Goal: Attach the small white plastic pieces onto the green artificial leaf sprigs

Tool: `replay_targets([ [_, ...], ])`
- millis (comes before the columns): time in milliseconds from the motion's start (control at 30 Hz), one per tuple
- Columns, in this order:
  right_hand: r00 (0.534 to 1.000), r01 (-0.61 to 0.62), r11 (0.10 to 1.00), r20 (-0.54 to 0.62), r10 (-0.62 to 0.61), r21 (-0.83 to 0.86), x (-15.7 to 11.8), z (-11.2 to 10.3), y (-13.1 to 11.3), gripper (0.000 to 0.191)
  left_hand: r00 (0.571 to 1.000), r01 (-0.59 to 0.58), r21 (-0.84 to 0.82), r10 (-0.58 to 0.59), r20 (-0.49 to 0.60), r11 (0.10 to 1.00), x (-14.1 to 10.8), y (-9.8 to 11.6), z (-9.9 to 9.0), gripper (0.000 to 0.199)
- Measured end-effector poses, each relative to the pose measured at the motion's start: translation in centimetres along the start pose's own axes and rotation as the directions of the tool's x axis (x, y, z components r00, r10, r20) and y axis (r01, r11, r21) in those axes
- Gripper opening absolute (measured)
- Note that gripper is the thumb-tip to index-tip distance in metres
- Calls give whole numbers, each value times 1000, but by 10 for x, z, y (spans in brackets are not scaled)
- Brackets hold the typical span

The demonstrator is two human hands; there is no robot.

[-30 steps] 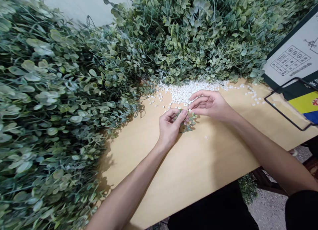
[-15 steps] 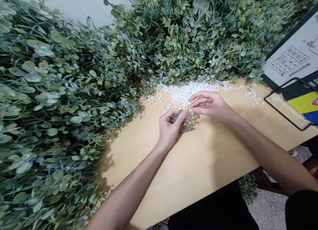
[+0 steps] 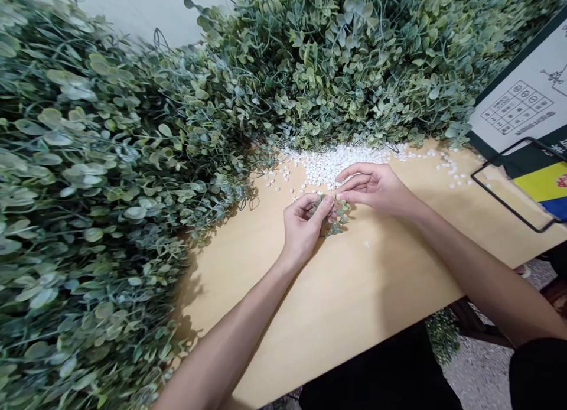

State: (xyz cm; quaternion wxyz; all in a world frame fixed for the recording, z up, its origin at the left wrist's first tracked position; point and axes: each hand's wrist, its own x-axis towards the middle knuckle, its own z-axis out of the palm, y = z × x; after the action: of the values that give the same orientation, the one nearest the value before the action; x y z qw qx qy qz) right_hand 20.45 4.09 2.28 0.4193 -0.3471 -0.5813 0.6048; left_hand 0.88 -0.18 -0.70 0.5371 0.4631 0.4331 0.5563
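My left hand [image 3: 305,224] is closed around a small sprig of artificial greenery [image 3: 339,220], whose leaves stick out below and to the right of the fingers. A tiny white and yellow spot shows at the top of that grip. Close against it, my right hand [image 3: 374,188] pinches thumb and forefinger together at the sprig's upper edge. Whatever sits between those fingertips is too small to make out. Just behind both hands lies a heap of small white bead-like pieces [image 3: 330,162], spread over the wooden table [image 3: 319,303].
Artificial leafy plants [image 3: 110,173] are piled high along the left and back of the table. At the right stands a dark green and white printed box [image 3: 518,111], with a black wire frame [image 3: 509,212] before it. A tiny white scrap [image 3: 367,244] lies near my hands.
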Motion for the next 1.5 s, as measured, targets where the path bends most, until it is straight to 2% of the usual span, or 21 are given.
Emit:
replay_targets([
  [333,1000,-14,1000,8,15,-25,-1,-1,-1,37,1000,9,-2,-9,-19,1000,0,-2,0,36],
  [667,999,-9,999,47,12,-49,1,-1,5,32,1000,-4,34,4,8,999,-1,1,-1,33],
  [833,1000,-19,999,0,19,-29,1,-1,3,36,1000,-22,55,22,3,998,-1,1,-2,33],
  [1500,999,-40,999,-6,40,-30,0,0,1,36,999,-33,30,33,9,999,1,-3,-2,31],
])
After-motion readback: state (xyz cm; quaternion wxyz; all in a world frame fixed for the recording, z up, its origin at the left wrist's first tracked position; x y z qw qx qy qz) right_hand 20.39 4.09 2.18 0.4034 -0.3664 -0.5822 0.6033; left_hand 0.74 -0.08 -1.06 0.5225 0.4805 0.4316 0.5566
